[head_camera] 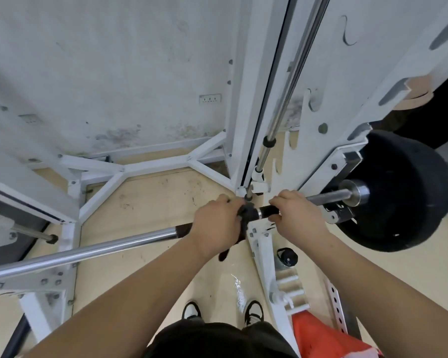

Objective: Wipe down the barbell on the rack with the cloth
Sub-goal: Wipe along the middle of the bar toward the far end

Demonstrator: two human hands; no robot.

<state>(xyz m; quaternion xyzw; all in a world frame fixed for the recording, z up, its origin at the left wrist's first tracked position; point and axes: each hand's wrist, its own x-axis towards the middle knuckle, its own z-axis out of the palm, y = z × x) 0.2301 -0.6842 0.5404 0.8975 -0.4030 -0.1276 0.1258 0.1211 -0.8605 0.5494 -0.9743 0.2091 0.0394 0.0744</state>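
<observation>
The chrome barbell runs from the lower left up to the right, where black weight plates sit on its sleeve. A black grip section shows between my hands. My left hand grips the bar with a dark cloth wrapped round it; a tail of the cloth hangs below my wrist. Just to the right, my right hand grips the bar's black grip section.
The white rack frame and its chrome guide rod rise straight ahead. White base struts cross the tan floor. A black bottle cap, white pegs and an orange object lie at the lower right, near my shoes.
</observation>
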